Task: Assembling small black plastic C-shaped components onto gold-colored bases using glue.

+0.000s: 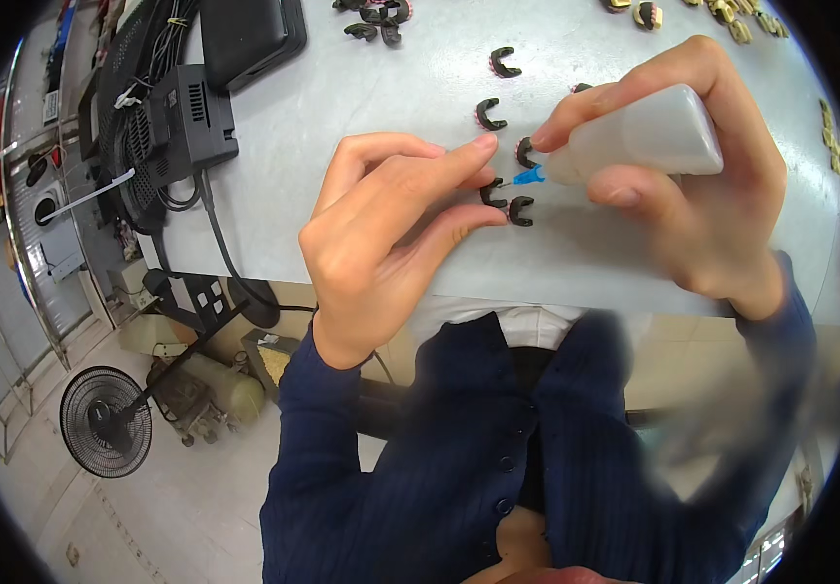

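My left hand (386, 219) pinches a small black horseshoe-shaped piece (491, 193) between thumb and fingers, just above the grey table. A translucent white squeeze bottle (649, 131) lies tilted in my right hand (702, 185), its fingers wrapped around the body. The bottle's blue needle tip (529, 176) points left, and its thin end meets or nearly meets the piece. Another black horseshoe piece (520, 211) sits beside my left thumb. Farther off stand similar ones, such as a piece with a pinkish toothed edge (489, 114) and a piece behind it (505, 62).
At the table's far left are a black box-like device (255, 39), a black power adapter (191, 122) and a cable over the near edge. A cluster of black pieces (381, 21) sits at the back. Yellowish pieces (731, 19) lie far right. A fan (106, 421) stands on the floor.
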Action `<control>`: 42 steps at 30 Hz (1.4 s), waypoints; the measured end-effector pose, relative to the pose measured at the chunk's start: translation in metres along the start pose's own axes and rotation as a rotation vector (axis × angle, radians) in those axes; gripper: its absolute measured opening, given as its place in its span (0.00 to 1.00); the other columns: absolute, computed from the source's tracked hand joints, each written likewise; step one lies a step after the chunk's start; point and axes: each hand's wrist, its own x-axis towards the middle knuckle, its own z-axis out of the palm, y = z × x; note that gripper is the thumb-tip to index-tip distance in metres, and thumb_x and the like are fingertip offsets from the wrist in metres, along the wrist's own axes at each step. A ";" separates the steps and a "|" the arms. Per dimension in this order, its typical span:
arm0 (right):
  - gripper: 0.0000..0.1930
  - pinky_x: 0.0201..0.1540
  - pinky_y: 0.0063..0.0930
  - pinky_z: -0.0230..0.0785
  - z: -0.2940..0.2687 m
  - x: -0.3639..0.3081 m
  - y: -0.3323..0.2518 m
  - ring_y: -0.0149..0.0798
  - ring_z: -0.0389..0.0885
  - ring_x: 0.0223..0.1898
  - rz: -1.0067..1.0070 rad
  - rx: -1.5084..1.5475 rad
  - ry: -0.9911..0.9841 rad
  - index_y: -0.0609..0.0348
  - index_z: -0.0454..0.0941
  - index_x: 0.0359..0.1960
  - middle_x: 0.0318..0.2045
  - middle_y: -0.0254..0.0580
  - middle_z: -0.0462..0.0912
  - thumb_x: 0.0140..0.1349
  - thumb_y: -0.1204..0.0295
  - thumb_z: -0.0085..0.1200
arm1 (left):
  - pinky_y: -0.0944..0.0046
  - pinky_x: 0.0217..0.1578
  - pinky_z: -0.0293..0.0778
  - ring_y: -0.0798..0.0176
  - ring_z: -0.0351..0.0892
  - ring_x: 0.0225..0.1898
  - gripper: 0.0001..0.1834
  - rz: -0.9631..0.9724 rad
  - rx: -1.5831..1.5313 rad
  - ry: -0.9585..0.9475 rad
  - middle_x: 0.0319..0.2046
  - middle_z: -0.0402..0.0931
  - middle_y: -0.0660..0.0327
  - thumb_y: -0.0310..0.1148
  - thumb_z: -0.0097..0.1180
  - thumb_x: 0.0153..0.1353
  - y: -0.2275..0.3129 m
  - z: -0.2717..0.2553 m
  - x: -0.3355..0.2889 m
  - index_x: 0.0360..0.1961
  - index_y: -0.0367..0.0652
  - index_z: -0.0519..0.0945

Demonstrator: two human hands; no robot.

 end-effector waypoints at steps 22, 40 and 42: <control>0.19 0.43 0.35 0.77 0.004 -0.002 0.001 0.45 0.84 0.40 0.036 0.086 0.046 0.65 0.66 0.43 0.34 0.55 0.82 0.57 0.72 0.63 | 0.66 0.40 0.73 0.63 0.75 0.38 0.29 -0.008 -0.007 0.014 0.28 0.84 0.61 0.21 0.73 0.33 0.000 0.000 -0.001 0.44 0.38 0.84; 0.17 0.20 0.21 0.74 -0.013 0.013 -0.025 0.31 0.81 0.21 0.090 -0.043 0.438 0.64 0.64 0.41 0.36 0.59 0.79 0.64 0.63 0.55 | 0.66 0.42 0.73 0.63 0.77 0.40 0.28 -0.052 -0.089 0.008 0.32 0.84 0.59 0.17 0.70 0.37 0.001 -0.005 -0.004 0.46 0.38 0.83; 0.14 0.20 0.18 0.75 -0.023 0.005 -0.033 0.29 0.79 0.21 0.080 -0.141 0.493 0.64 0.61 0.42 0.47 0.63 0.76 0.67 0.67 0.50 | 0.66 0.42 0.73 0.63 0.78 0.41 0.27 -0.067 -0.180 0.015 0.34 0.84 0.59 0.17 0.69 0.38 -0.001 0.001 -0.005 0.46 0.38 0.83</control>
